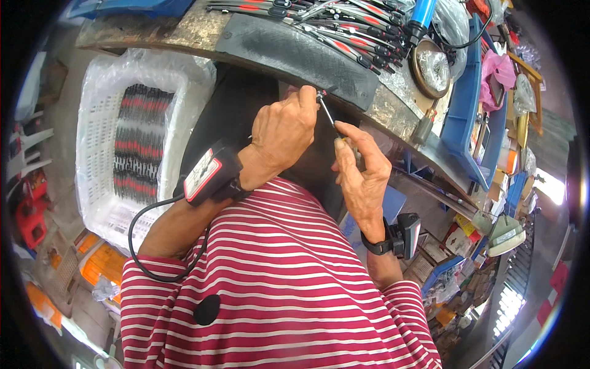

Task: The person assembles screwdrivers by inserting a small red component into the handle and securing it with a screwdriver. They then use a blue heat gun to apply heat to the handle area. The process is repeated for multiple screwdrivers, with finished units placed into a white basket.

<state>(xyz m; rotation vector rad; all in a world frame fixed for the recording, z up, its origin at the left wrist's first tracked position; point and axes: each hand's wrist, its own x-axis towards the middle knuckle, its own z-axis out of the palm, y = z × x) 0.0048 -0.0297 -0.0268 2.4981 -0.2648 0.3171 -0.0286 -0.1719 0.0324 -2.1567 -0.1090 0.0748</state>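
My left hand [284, 130] is closed at the bench edge, thumb and fingers pinched around something mostly hidden by them. A small dark piece with a bit of red [321, 94] shows beside its fingertips. In the fingers of my right hand [361, 167] is a screwdriver [327, 112]. Its thin metal shaft points up and left, with the tip at that small piece; the handle is largely covered by my hand. Just beyond both hands, a black pad [289, 55] lies along the bench edge.
Several slim grey, black and red parts [362, 40] are heaped behind the pad. A white basket [92, 132] lined with plastic holds rows of similar parts at the left. On the right are a round dish [432, 67], a blue tray [460, 117] and a blue cylindrical tool [421, 18].
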